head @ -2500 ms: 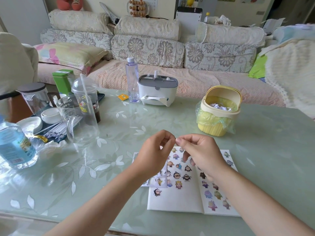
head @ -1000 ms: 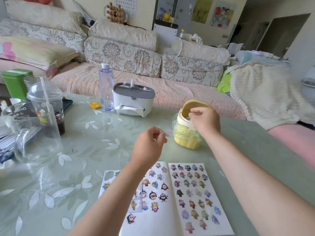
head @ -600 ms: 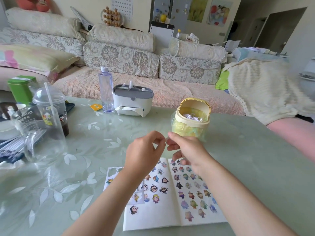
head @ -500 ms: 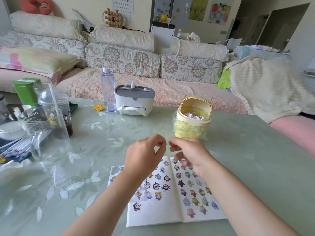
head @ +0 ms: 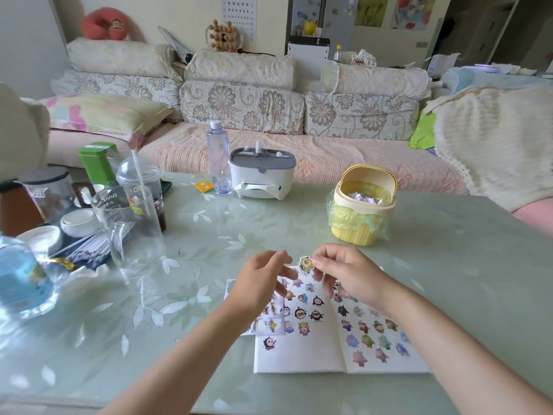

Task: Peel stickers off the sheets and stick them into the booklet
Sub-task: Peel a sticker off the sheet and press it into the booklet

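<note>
Left of the booklet (head: 302, 356), the glass jug (head: 131, 226) and cups crowd the surface (head: 454, 265), so keep that elbow tucked. Your left hand (head: 261, 284), pinched against the right half a second ago, now hovers over the booklet's left page, fingers loosened and holding nothing. The sticker (head: 306, 264) has come free: your right hand (head: 344, 280) pinches it just above the booklet's top edge, ready to place, I'd judge. Beyond the booklet stands the bin (head: 363, 205); right of the booklet you have room to move.
</note>
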Available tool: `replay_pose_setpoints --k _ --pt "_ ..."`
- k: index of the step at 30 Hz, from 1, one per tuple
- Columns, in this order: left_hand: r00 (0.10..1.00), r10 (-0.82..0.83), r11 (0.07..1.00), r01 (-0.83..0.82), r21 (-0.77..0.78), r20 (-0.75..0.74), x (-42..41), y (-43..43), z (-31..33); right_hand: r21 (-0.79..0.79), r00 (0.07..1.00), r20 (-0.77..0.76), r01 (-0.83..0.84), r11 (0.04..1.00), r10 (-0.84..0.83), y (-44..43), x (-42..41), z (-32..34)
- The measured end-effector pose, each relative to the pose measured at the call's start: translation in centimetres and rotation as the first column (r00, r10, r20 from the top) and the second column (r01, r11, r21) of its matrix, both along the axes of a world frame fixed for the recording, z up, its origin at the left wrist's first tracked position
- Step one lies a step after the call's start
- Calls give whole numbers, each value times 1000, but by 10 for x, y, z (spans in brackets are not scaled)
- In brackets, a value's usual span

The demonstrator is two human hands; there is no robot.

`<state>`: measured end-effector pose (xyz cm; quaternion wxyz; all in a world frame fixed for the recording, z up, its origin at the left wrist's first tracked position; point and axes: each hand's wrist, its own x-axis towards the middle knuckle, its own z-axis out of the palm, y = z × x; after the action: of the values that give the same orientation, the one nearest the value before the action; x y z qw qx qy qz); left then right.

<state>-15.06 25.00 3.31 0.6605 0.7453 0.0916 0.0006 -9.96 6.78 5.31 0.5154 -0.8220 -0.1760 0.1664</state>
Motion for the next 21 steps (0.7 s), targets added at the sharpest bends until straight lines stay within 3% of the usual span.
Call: replay_pose_setpoints --k 4,11,21 --pt "991 -132 991 132 16 -18 -10 6 2 -130 991 104 -71 989 85 1 -6 -3" --pt "992 -125 988 124 92 -1 -18 9 -1 -219 984 172 -13 976 52 7 -13 -5" --pt "997 -67 998 67 23 25 -28 14 0 -26 995 90 44 999 -42 16 -19 -8"
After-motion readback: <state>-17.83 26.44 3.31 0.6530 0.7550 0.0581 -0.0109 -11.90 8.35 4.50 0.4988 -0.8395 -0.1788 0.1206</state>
